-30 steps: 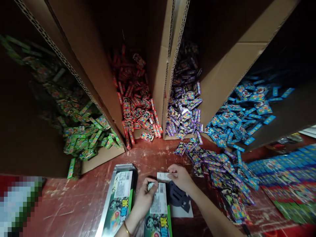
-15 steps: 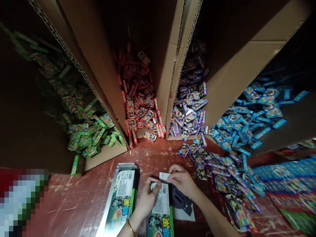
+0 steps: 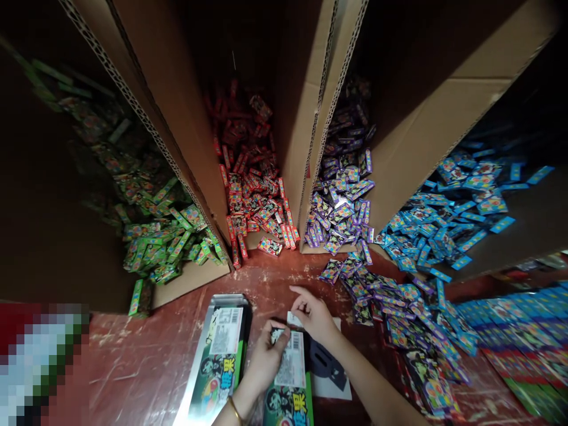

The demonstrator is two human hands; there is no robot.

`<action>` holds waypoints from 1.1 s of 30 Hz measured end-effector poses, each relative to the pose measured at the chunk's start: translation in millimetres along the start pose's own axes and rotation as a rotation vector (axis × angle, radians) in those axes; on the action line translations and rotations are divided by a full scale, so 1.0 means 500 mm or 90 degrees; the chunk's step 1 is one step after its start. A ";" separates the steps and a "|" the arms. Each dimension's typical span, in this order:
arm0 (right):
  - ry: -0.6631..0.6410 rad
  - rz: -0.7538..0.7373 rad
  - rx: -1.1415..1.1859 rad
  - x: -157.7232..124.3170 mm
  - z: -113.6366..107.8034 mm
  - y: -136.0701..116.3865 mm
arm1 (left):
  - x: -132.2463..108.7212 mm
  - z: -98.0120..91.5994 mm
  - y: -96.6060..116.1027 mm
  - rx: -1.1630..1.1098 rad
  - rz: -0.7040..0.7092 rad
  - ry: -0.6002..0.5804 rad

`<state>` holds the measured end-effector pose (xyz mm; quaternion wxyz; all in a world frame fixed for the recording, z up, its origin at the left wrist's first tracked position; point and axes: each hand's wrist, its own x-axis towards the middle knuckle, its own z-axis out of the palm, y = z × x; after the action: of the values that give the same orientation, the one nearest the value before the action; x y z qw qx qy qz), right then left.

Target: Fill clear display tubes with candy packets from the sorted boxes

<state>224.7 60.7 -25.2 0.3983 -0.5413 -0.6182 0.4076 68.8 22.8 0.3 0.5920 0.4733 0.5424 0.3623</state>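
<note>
My left hand grips the top end of a black and green candy package, its thumb lying across the front near a white barcode label. Just to the right, my right hand is raised with the index finger stretched out and the other fingers bent; nothing shows in it. Beneath its fingers is a small white slip, partly covered. A dark flat piece with a slot lies on a white sheet under my right wrist. Another such package rests in a silver metal tray on the left.
Tall cardboard boxes stand open at the back, holding heaps of green, red, purple and blue candy packets. Purple packets spill onto the red surface. Rows of coloured packets lie far right.
My right hand has moved up and left from the white slip, and its index finger has straightened. My left hand keeps its hold on the package.
</note>
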 end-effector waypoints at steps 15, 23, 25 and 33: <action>-0.076 0.071 0.341 -0.027 -0.056 -0.129 | -0.027 -0.006 0.078 0.007 0.076 -0.017; -0.115 0.127 0.399 -0.025 -0.056 -0.150 | -0.042 0.004 0.102 0.049 0.121 -0.019; -0.166 0.231 0.498 -0.023 -0.056 -0.144 | -0.046 0.004 0.104 0.053 0.128 -0.012; -0.140 0.380 0.569 -0.031 -0.040 -0.128 | -0.056 0.011 0.094 -0.008 0.116 -0.038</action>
<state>223.0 41.3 40.7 0.3893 -0.4256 -0.2428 0.7800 73.9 8.9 53.3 0.5754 0.5274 0.4772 0.4038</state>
